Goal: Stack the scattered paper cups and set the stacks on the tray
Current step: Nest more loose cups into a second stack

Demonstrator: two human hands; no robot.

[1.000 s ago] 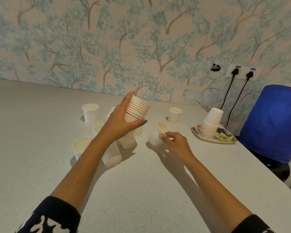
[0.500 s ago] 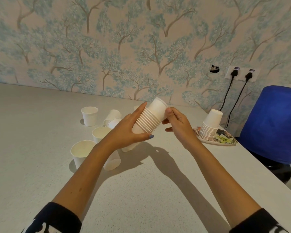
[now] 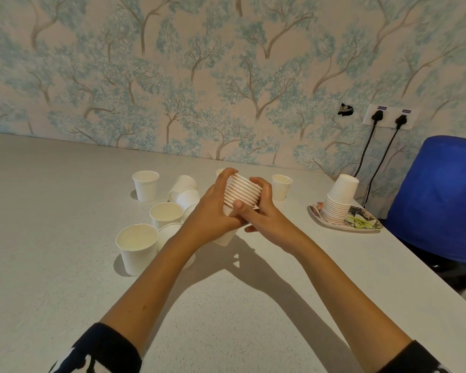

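Note:
Both hands hold one stack of white paper cups (image 3: 243, 190) above the middle of the table. My left hand (image 3: 213, 208) grips the stack from the left, fingers curled over its top. My right hand (image 3: 258, 211) wraps it from the right, thumb across the front. Loose white cups stand on the table: one at the near left (image 3: 137, 247), one behind it (image 3: 166, 214), one at the far left (image 3: 145, 185), one to the right (image 3: 281, 186). Two cups (image 3: 184, 190) lie on their sides. An upside-down cup stack (image 3: 339, 199) stands on the floral tray (image 3: 361, 223).
The grey table (image 3: 65, 265) meets a wall papered with blue trees. A blue chair (image 3: 441, 200) stands off the table's right edge, close to the tray. Two black plugs (image 3: 388, 119) sit in a wall socket, their cords hanging behind the tray.
My right hand lifted a loose cup from the table and pushed it onto the stack in my left hand. Now both hands close round the stack, and the cup is seated on it.

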